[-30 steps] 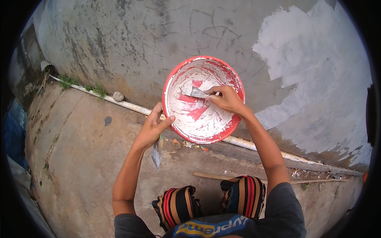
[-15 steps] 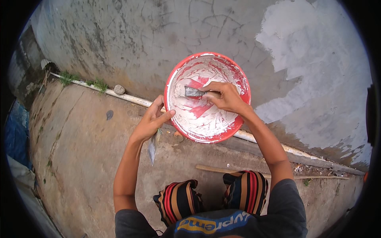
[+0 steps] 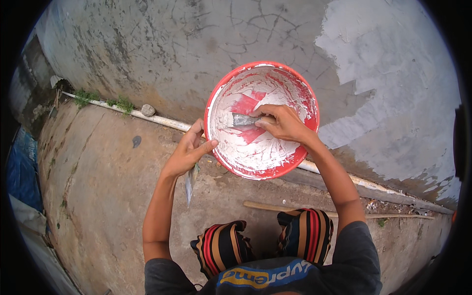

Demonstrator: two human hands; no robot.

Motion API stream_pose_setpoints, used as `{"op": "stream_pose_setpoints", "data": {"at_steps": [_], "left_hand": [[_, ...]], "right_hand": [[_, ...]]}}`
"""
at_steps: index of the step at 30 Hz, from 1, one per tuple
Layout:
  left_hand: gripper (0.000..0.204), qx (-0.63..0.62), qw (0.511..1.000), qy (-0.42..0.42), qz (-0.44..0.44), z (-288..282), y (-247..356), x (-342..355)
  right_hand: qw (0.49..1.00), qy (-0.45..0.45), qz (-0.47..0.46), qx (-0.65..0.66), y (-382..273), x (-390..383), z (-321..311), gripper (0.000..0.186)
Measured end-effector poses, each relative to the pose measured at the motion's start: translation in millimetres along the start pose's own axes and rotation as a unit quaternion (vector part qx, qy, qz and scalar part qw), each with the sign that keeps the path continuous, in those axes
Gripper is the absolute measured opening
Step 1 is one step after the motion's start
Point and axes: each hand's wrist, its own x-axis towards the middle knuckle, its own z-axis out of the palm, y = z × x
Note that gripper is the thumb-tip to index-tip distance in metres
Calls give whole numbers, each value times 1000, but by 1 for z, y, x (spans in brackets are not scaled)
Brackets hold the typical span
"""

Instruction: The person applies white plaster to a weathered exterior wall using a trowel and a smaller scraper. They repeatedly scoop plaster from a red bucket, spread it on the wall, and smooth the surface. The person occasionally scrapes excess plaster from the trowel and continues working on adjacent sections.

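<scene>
A round red basin (image 3: 313, 123) is held up in front of me, smeared inside with white putty (image 3: 255, 155). My left hand (image 3: 186, 156) grips its left rim, thumb over the edge and fingers partly hidden outside. Below that palm hangs a flat, pointed grey blade (image 3: 189, 188); its other end is hidden by the hand. Inside the basin, my right hand (image 3: 284, 123) is closed round the handle of a putty knife (image 3: 241, 119). The knife's broad grey blade points left, over a streak where the red bottom shows through.
Ahead rises a cracked grey wall (image 3: 246, 34) with a white coated patch (image 3: 393, 73) on its right. A pale pipe (image 3: 167, 121) runs along its foot, near a stone (image 3: 148, 110). A wooden stick (image 3: 265, 207) lies by my knees; a blue tarp (image 3: 24, 167) is far left.
The basin has shifted slightly right and tilted a little. The putty knife has moved a bit right and down with my right hand, and more red bottom shows above its blade.
</scene>
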Motion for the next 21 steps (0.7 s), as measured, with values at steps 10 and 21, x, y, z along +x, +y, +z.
{"op": "stream_pose_setpoints", "data": {"at_steps": [10,21], "left_hand": [[44,-3,999,1,-36,3,8,4],[43,11,999,43,-28,10,-4,-11]], "right_hand": [[988,-15,6,152,7,-4,6,26],[996,-57,41,47,10,-33,-6,27]]}}
